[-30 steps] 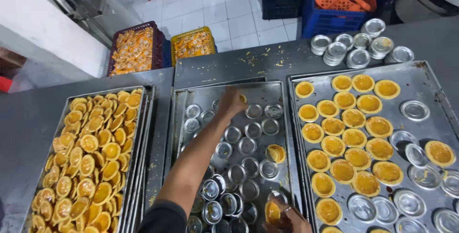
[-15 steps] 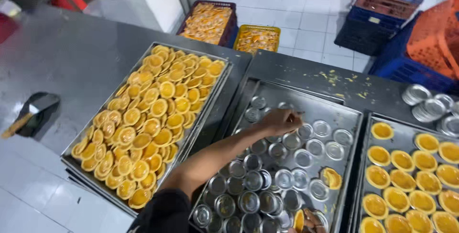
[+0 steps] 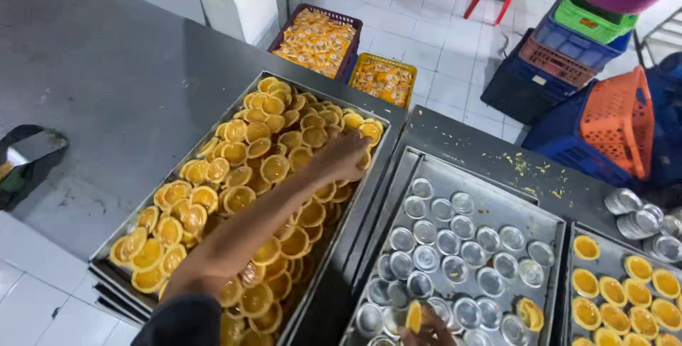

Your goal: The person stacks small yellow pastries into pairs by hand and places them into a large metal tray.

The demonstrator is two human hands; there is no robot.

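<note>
Reaching over the heaped tray, your left hand hangs loosely curled above the tart shells; your right hand pinches another shell (most moulds already empty).

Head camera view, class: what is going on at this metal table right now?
A person is working over trays of small pastry shells. The left hand reaches across the left tray, which is heaped with loose golden tart shells. The right hand, at the bottom edge, holds one tart shell over the middle tray, which is filled mostly with empty round metal moulds. A third tray on the right holds shells in their moulds.
</note>
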